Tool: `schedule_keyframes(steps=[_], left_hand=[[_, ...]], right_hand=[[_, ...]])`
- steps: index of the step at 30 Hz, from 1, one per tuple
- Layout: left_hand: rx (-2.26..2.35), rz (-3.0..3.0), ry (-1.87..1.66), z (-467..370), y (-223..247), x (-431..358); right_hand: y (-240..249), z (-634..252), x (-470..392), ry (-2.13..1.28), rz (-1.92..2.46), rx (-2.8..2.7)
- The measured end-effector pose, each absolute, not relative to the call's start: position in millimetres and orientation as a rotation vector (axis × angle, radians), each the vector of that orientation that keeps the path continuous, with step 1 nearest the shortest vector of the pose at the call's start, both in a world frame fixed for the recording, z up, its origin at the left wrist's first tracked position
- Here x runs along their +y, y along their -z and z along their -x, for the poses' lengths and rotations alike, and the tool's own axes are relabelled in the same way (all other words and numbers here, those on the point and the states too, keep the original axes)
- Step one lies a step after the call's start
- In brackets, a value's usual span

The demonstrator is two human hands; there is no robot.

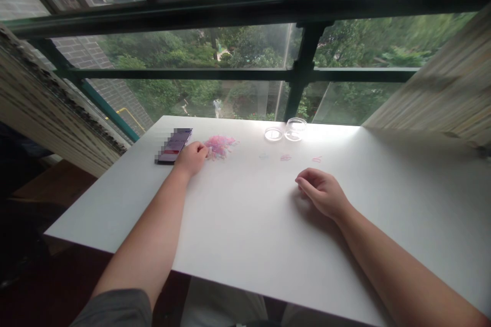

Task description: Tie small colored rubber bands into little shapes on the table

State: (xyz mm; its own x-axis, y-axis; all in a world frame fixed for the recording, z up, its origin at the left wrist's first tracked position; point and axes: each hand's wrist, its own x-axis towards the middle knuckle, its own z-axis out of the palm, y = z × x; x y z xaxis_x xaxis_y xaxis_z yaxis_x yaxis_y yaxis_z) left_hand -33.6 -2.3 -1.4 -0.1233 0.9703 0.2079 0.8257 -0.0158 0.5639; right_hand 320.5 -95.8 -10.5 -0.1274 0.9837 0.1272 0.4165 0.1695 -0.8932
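Note:
My left hand [192, 158] is at the left edge of a loose pile of small, thin pink, lilac and pale blue pieces [219, 146]. Its thumb and fingers are pinched together, and whatever they may hold is hidden. My right hand [322, 191] is over the middle right of the table, fingers curled and thumb against the index finger; I cannot make out anything in it. Beyond it lie three little groups of the same kind of pieces: pale blue ones [263, 156], pink ones [286, 157] and reddish-pink ones [316, 159].
A phone [174, 146] lies left of the pile, its screen lit. At the far edge of the white table [238, 225] stand a clear round dish [273, 135] and a clear round container [295, 130] with a raised lid. Behind are a green railing [192, 74] and window; a curtain [433, 76] hangs right.

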Motion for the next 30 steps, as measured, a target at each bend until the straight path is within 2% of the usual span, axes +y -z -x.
schedule_keyframes(steps=[9,25,30], left_hand=[[2.020,-1.880,-1.032,26,-3,-5],[1.777,-1.910,-0.989,13,-6,-13],[1.894,-1.909,-0.991,17,-4,-11]], right_hand=[[8,-320,-97,-0.908,1.372,-1.684],[8,-319,-97,-0.906,1.377,-1.699],[7,-319,-98,-0.905,1.379,-1.710]])
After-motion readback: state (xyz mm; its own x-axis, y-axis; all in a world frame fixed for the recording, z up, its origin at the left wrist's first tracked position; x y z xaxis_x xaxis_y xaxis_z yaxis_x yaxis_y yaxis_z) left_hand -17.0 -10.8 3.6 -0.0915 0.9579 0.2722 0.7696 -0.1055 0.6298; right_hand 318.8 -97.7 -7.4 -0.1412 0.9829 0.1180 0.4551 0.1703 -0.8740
